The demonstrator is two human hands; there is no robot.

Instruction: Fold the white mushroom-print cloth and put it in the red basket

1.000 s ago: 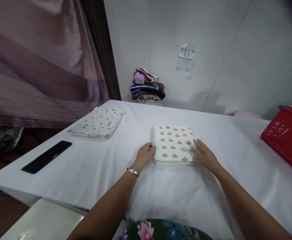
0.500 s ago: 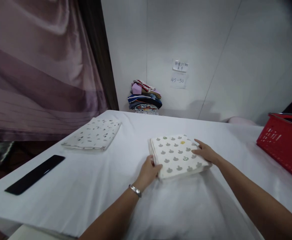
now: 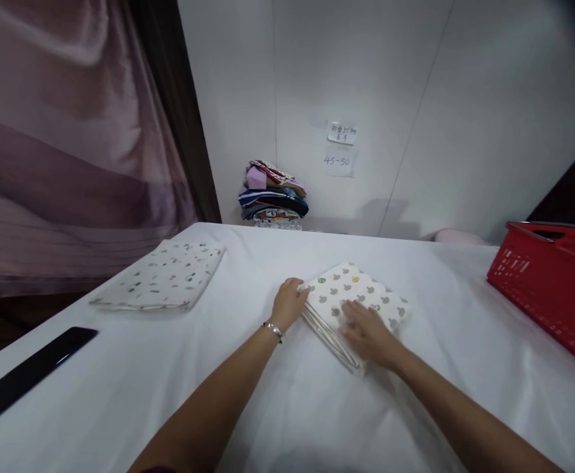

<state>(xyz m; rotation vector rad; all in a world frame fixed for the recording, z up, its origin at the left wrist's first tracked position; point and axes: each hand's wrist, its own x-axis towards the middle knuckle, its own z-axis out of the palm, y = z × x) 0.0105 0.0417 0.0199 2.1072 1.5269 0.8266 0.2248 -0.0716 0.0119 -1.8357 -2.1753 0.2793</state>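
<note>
A folded white cloth with grey and yellow prints (image 3: 361,294) lies turned at an angle on the white-covered table (image 3: 248,387). My left hand (image 3: 290,303), a bracelet on its wrist, grips the cloth's near-left corner with curled fingers. My right hand (image 3: 366,332) lies flat on top of the cloth near its front edge, fingers stretched out. A second folded cloth with small dark specks (image 3: 161,284) rests further left, away from both hands.
A red plastic basket (image 3: 548,282) stands at the table's right edge. A black flat object (image 3: 25,376) lies at the near left. A pile of colourful folded fabrics (image 3: 272,196) sits against the white wall, under two paper notes (image 3: 340,146). A mauve curtain (image 3: 70,144) hangs left.
The printed cloth has been rotated and slid away from me. My right hand moved from its right edge onto its top; my left hand shifted to its corner.
</note>
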